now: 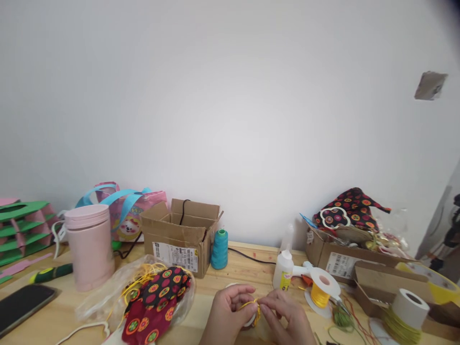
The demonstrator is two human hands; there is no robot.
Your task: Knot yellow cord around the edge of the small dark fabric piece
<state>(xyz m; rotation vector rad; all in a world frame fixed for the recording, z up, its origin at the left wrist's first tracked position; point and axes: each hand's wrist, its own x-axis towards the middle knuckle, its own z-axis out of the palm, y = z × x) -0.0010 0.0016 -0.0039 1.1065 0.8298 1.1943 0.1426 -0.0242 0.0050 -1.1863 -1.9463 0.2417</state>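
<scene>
A black phone [21,304] lies flat at the far left of the worktop [237,273]. Behind it stand green and pink paper shapes [23,230]. A tall pink tub [89,247] stands next, with a pink bag [129,211] with blue straps behind it. A clear plastic bag [108,297] lies in front, with dotted cloth [158,302] and yellow cord on it. An open brown box [181,235] sits behind that, and a blue thread cone [219,249] stands just beside it.

Low in the middle are the two hands. The left hand [226,314] and the right hand [287,318] meet, fingertips touching. Both sets of fingers are pinched shut on a thin yellow string [249,303] (it runs between the two hands). A small round thing sits under the fingers, but I cannot tell what it is.

To the right stands a white glue bottle [283,270]. Near it is a white spool [321,290] of yellow cord. Farther right are another box [341,258] full of cloth, and a white roll [409,306].
</scene>
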